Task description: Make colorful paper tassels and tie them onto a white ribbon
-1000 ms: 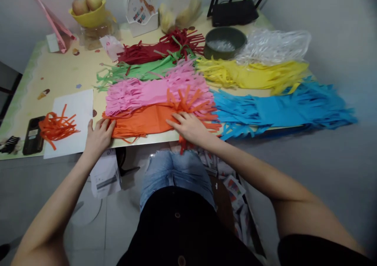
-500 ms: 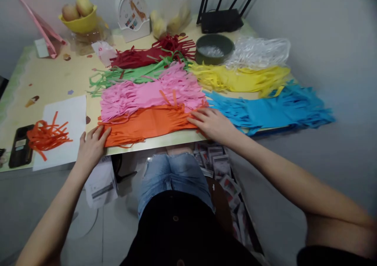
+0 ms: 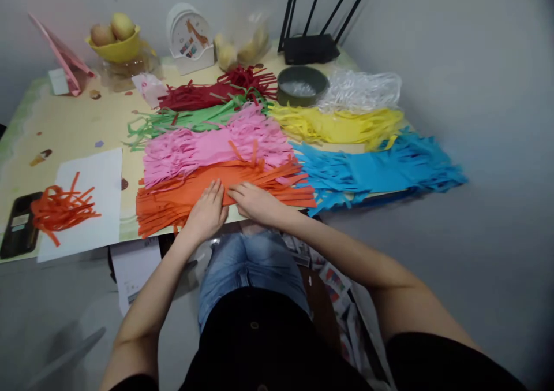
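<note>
Left hand (image 3: pixel 206 209) and right hand (image 3: pixel 253 200), fingers flat and gripping nothing, press the orange paper (image 3: pixel 173 197) at its middle: smoothing, I judge. Lifting it needs a pinch.

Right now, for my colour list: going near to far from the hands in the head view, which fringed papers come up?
orange paper → pink paper → green paper → dark red paper

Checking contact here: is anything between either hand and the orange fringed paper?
Nothing visible. The left hand and right hand both lie flat right on the orange paper at the near edge of the table; the pink paper lies beyond their fingers.
</note>
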A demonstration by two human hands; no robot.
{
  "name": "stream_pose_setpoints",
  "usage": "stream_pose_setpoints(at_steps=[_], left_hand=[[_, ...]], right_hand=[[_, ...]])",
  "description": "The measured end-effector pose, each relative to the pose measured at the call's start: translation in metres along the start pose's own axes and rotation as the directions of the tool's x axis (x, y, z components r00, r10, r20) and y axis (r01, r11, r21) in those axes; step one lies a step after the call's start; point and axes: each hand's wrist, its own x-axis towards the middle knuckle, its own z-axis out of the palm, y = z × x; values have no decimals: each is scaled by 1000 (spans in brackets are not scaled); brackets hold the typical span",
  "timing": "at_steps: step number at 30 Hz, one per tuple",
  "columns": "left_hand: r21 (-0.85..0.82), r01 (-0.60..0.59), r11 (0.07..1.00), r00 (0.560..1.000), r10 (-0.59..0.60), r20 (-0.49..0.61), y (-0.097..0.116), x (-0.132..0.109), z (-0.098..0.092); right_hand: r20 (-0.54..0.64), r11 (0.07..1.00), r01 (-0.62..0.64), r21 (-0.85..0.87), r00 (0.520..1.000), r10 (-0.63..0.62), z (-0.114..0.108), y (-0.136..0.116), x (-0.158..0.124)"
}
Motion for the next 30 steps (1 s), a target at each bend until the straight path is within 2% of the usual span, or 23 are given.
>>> stream_pose_setpoints(at_steps=[3, 7, 10, 12, 16, 21, 30], left_hand=[[47, 7, 999, 1000, -8, 22, -13, -2, 11], [-31, -13, 999, 1000, 13, 2, -30, -6, 1], [-120, 17, 993, 998, -25, -64, -38, -2, -4], [-175, 44, 984, 996, -57, -66, -41, 1, -7], [-250, 96, 964, 994, -106, -29, -40, 4, -14], [-264, 143, 954, 988, -152, -13, -33, 9, -21], [-191, 154, 969, 982, -171, -76, -22, 9, -19]], right_hand=[[16, 992, -70, 101, 998, 68, 2, 19, -1], [20, 977, -122, 176, 993, 121, -8, 35, -2], [28, 961, -155, 227, 988, 153, -14, 38, 3], [39, 950, -177, 257, 984, 173, -16, 40, 7], [67, 933, -208, 294, 978, 197, -21, 41, 10], [88, 927, -233, 295, 972, 217, -25, 38, 11], [122, 927, -246, 282, 968, 220, -32, 33, 11]])
